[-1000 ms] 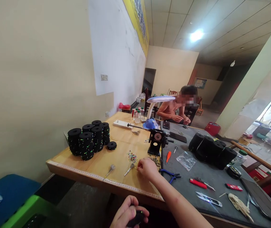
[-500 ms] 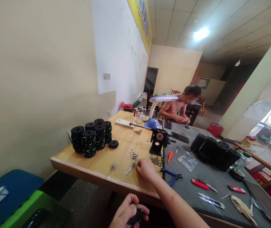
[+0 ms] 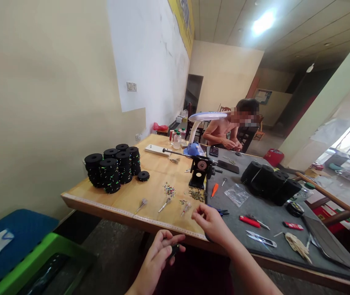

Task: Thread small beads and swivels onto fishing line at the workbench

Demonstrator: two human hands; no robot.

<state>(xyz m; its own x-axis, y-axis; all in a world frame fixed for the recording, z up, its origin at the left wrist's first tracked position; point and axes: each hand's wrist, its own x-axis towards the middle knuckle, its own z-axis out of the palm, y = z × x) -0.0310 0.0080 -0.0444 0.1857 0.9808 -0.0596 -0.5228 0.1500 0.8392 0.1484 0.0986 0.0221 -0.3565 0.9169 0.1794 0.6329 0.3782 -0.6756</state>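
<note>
My left hand [image 3: 158, 256] is low in front of the table edge, fingers curled around a small black object [image 3: 174, 249]. My right hand [image 3: 212, 221] hovers just above the table's front edge with thumb and forefinger pinched together; anything between them is too small to see. The hand is beside blue-handled pliers [image 3: 223, 212] and a small metal piece [image 3: 185, 207]. A pile of coloured beads [image 3: 169, 189] lies further in on the wooden top.
Stacks of black spools [image 3: 110, 170] stand at the left, more black spools [image 3: 269, 182] lie on the grey mat. A black winder [image 3: 199, 173], a lamp [image 3: 206, 118], red cutter [image 3: 248, 220] and snips [image 3: 261, 239] are on the table. Another person [image 3: 228, 133] sits at the far end.
My right hand has lifted off the wooden top near the beads and drawn back toward me. My left hand has risen and loosened its fingers around the black object.
</note>
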